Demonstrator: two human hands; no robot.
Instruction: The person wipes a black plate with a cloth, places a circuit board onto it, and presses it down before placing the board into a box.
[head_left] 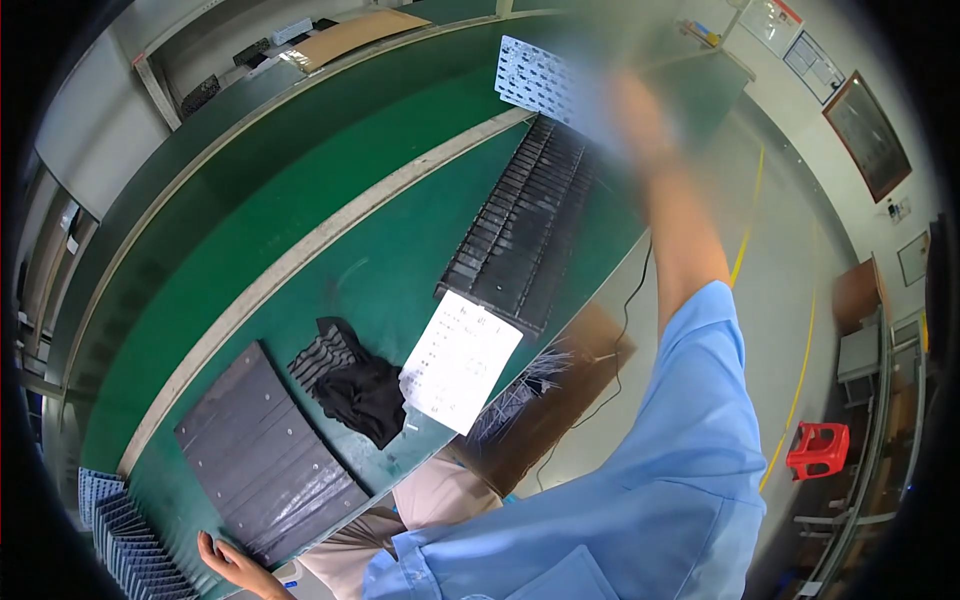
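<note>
At the far end of the bench, my right hand [640, 112] is smeared by motion at the edge of a pale blue panel [538, 80] with rows of small dark holes. The hand appears closed on the panel's right side; its fingers do not show clearly. Below the panel, a long black slotted rack [510, 225] lies on the bench. My left hand [238, 568] rests at the near bench edge with fingers apart, holding nothing, beside a dark grey board [270, 455] with small round studs. Several similar blue panels [135, 540] stand in a row left of it.
A white printed sheet [462, 362] lies against the rack's near end, beside a crumpled black cloth [362, 385]. Below the bench edge is an open cardboard box [535, 410] of thin strips. A raised pale rail [320, 245] runs along the green bench. A red stool [818, 450] stands right.
</note>
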